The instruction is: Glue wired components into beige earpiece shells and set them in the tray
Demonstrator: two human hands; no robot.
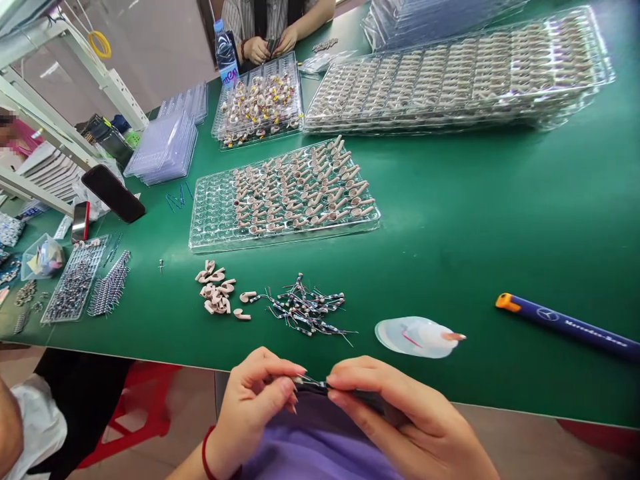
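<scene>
My left hand (260, 393) and my right hand (395, 413) meet in a pinch just below the near table edge, over my purple lap. Between the fingertips sits a small wired component (311, 383); my right hand also grips a dark slim tool (373, 400). On the green table just beyond lie a heap of the same wired components (305, 308) and a cluster of small pink curved plastic pieces (217, 293). Farther back is a clear tray (215, 220) partly filled with pink pieces.
A white lid with a pink-tipped item (417, 335) and a blue pen with an orange end (565, 325) lie at right. Stacked filled trays (460, 73) stand at the back. Another person's hands (270, 47) work at the far edge. Two phones (113, 193) and small part trays (75, 280) lie at left.
</scene>
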